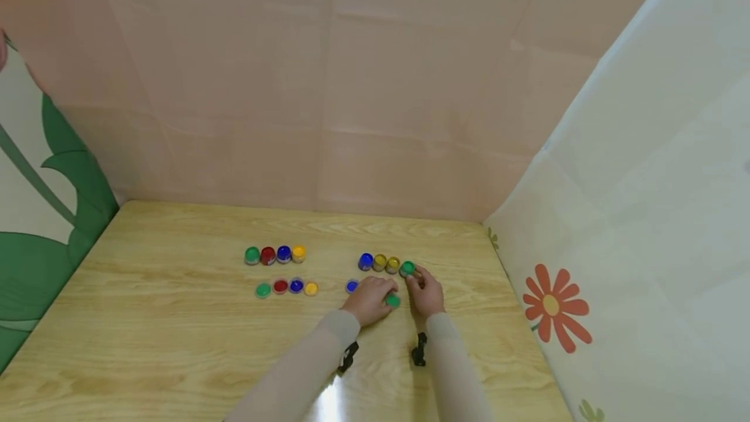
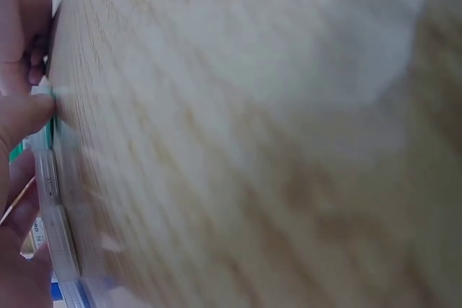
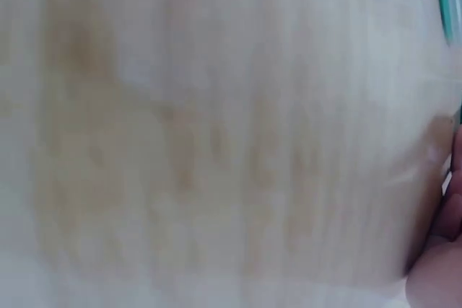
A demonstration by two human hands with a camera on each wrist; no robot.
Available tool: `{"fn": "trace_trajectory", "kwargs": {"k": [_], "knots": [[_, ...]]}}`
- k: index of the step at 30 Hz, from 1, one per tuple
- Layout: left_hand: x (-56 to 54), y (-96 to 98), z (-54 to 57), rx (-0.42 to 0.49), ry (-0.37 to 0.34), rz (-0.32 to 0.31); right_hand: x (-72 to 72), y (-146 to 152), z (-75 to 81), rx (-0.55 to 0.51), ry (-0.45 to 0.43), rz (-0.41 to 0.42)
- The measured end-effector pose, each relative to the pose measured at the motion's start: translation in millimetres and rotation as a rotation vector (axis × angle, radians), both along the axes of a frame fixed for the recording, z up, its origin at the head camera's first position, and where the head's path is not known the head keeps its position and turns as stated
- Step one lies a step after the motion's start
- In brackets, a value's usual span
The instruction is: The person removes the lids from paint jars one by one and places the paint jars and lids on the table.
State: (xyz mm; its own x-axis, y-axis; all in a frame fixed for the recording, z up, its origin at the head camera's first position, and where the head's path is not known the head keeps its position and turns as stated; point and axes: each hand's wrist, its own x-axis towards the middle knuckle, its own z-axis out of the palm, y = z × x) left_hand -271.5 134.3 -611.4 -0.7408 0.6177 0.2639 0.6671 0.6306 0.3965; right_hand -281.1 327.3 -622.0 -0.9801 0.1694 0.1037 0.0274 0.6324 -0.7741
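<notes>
My left hand (image 1: 370,299) pinches a green lid (image 1: 393,301) between thumb and fingers, low at the tabletop. In the left wrist view, the thumb (image 2: 25,117) presses the near edge of this lid, with two clear-rimmed lids (image 2: 61,243) and a blue one alongside. My right hand (image 1: 428,293) holds a small green paint jar (image 1: 407,269) at the right end of a row. Beside it stand two dark yellow jars (image 1: 387,264) and a blue jar (image 1: 366,261). A blue lid (image 1: 352,286) lies left of my left hand, which covers the lids between.
Further left, a row of green, red, blue and yellow paint jars (image 1: 267,255) stands behind a row of matching lids (image 1: 280,286). The wooden table (image 1: 176,337) meets a pinkish backdrop (image 1: 293,116) behind and a flower-printed sheet (image 1: 633,226) at right.
</notes>
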Motion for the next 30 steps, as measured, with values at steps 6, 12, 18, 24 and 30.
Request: {"fn": "trace_trajectory", "kwargs": {"k": [6, 12, 18, 24, 30], "knots": [[3.3, 0.6, -1.2, -0.026, 0.012, 0.009, -2.4, 1.6, 5.5, 0.015, -0.052, 0.018], [3.8, 0.4, -2.1, -0.036, -0.003, 0.019, -3.7, 3.2, 6.6, 0.029, -0.08, 0.025], [3.6, 0.1, -4.5, -0.067, 0.041, 0.037, -4.5, 3.5, 6.2, 0.021, -0.071, 0.04], [4.8, -0.8, -2.7, -0.075, 0.059, 0.053, -4.2, 3.8, 6.6, 0.023, -0.08, 0.037], [5.1, -1.8, -0.2, -0.117, 0.012, 0.056, 0.9, 3.5, 12.5, -0.006, -0.113, 0.052]]}}
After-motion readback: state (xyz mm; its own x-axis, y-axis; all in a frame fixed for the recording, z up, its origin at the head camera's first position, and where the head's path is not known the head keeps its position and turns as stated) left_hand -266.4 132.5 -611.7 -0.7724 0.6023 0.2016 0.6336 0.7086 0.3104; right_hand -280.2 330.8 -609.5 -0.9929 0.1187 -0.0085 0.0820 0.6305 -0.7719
